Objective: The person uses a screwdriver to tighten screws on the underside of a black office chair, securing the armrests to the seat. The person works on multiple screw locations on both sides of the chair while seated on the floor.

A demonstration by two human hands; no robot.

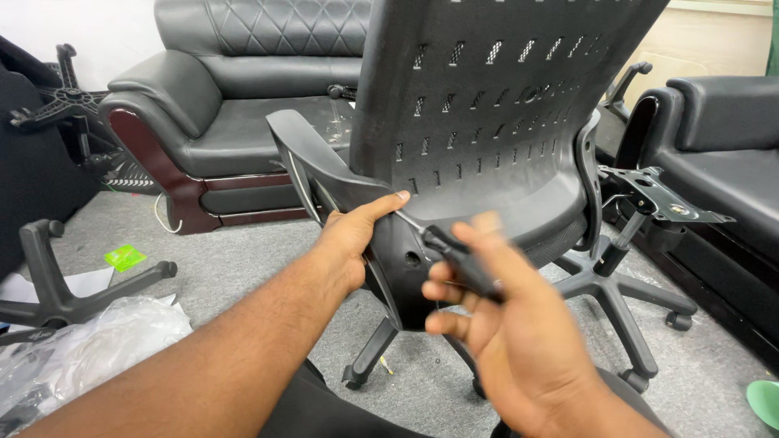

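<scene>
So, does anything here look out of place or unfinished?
Yes. The chair base on the right carries only a bare metal plate, no seat. Plastic wrapping and a green scrap litter the carpet.

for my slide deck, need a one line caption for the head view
Left hand steadies a black office chair by its armrest while the right hand works a screwdriver at the joint.

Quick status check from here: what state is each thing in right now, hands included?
left hand: gripping the chair's armrest bracket
right hand: closed on a screwdriver, blurred
screwdriver: tip at the chair back's lower joint
office chair: upright on its wheeled base
second chair base: standing, bare mounting plate on top, no seat
plastic wrap: crumpled on the floor
</scene>
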